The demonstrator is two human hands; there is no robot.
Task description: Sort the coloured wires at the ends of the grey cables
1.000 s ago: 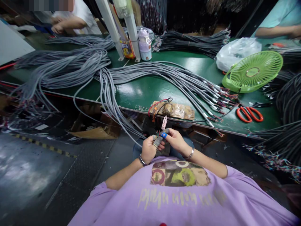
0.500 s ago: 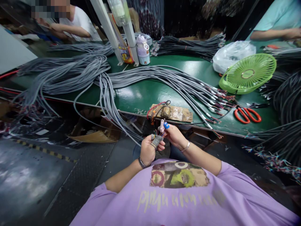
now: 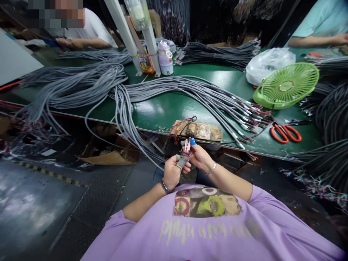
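My left hand (image 3: 172,173) is closed round the end of a grey cable, with grey wrapping on its thumb and finger. Thin coloured wires (image 3: 185,153) fan out from that grip toward my right hand. My right hand (image 3: 201,158), a blue cover on one fingertip, is closed on a small pale pink piece (image 3: 187,145) beside the wires; its exact kind is unclear. Both hands are close together just in front of the table edge. Behind them a taped cardboard piece (image 3: 209,131) with red and black leads lies on the green table (image 3: 154,114).
Bundled grey cables (image 3: 163,87) stretch across the table, their stripped ends at the right. Orange-handled scissors (image 3: 286,133), a green fan (image 3: 288,85), a plastic bag (image 3: 269,65) and a lilac bottle (image 3: 165,59) stand around. Two people sit across the table.
My right hand has shifted slightly, and the pink piece sits a little lower, nearer the wires. My left hand stays almost in place. The person at far left has lowered their hands.
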